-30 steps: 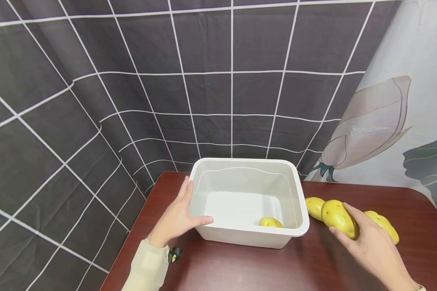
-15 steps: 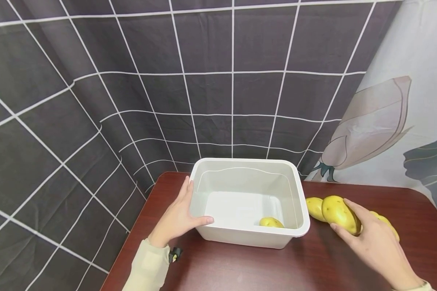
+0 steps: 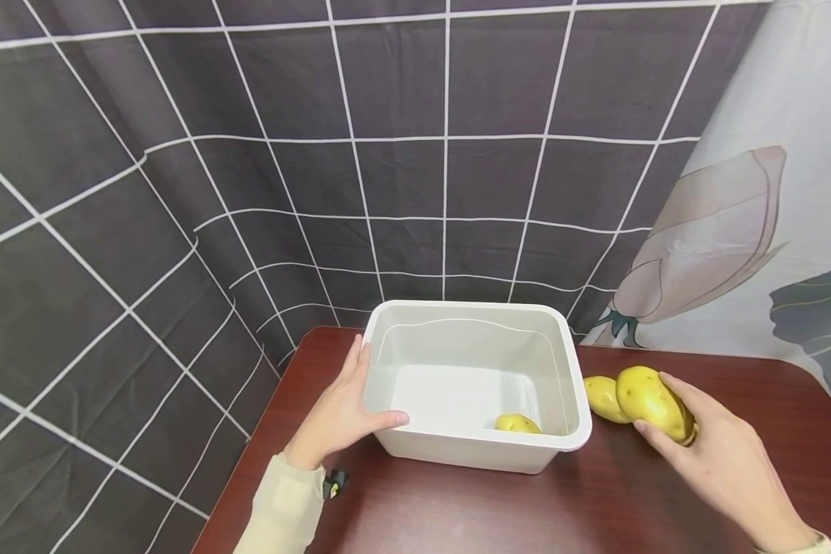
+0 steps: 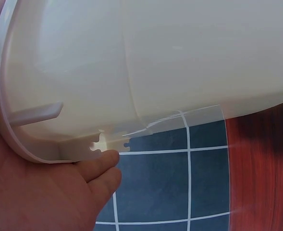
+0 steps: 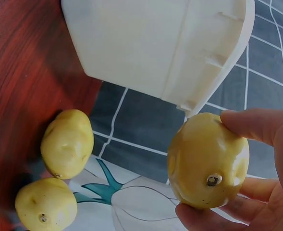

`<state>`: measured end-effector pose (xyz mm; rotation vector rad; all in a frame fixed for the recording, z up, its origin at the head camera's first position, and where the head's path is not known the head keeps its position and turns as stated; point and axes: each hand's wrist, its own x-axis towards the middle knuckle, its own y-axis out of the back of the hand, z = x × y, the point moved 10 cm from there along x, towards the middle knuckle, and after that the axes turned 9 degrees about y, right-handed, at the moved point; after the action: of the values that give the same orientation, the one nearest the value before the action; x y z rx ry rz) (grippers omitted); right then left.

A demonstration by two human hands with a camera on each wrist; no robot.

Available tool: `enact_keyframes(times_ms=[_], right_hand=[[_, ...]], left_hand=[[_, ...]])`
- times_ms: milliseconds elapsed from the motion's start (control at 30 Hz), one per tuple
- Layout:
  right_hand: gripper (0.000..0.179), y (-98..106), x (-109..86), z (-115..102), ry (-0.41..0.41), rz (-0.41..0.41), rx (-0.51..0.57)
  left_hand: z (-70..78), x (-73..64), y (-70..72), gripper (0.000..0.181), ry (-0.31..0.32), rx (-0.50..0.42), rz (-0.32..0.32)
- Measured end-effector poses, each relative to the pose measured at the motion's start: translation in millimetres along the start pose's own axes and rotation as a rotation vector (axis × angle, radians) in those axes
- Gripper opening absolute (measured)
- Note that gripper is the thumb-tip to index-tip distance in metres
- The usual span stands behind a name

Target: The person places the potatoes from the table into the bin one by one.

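A pale grey plastic tub stands on the table, with one yellow potato inside at its front right. My left hand grips the tub's front left corner, its thumb over the front rim and its fingers along the left side. To the right of the tub, my right hand holds another potato between thumb and fingers, raised off the table in the right wrist view. A loose potato lies between it and the tub. In the right wrist view a second loose potato shows; the right hand hides it in the head view.
The table is a dark red-brown wood. A grey cloth with white grid lines hangs behind and to the left. At the right hangs a pale cloth with a flower print. A small black object is at the left wrist.
My right hand has lifted the potato slightly up and to the right, and now covers the loose potato behind it. The left hand and the tub have stayed in place.
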<state>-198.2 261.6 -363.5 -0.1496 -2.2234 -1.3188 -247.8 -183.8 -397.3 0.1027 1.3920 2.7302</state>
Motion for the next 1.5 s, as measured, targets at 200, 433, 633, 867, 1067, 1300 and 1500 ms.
enact_keyframes(times_ms=[200, 433, 633, 867, 1067, 1300, 1500], right_hand=[[0.072, 5.6, 3.0, -4.7, 0.027, 0.024, 0.003], [0.073, 8.8, 6.2, -9.2, 0.047, 0.037, -0.006], [0.074, 9.8, 8.4, -12.0, 0.049, 0.034, -0.002], [0.071, 15.6, 14.5, -14.3, 0.055, 0.020, -0.009], [0.071, 18.4, 17.1, -15.0, 0.063, 0.018, -0.005], [0.072, 20.7, 20.4, -20.2, 0.093, 0.033, -0.015], [0.073, 22.8, 24.1, -27.8, 0.131, 0.050, -0.025]], left_hand=[[-0.3, -0.3, 0.7, 0.129, 0.006, -0.002, -0.001], [-0.2, 0.7, -0.1, 0.130, 0.011, -0.002, -0.001], [-0.5, 0.9, -0.1, 0.129, 0.014, -0.002, 0.000], [-0.8, 0.9, -0.1, 0.127, 0.014, -0.003, 0.007], [-0.3, 0.2, 0.1, 0.129, 0.007, -0.011, 0.007], [-1.1, -0.1, -1.3, 0.127, 0.013, -0.016, -0.002], [0.0, -0.1, -0.3, 0.129, 0.010, 0.000, 0.001]])
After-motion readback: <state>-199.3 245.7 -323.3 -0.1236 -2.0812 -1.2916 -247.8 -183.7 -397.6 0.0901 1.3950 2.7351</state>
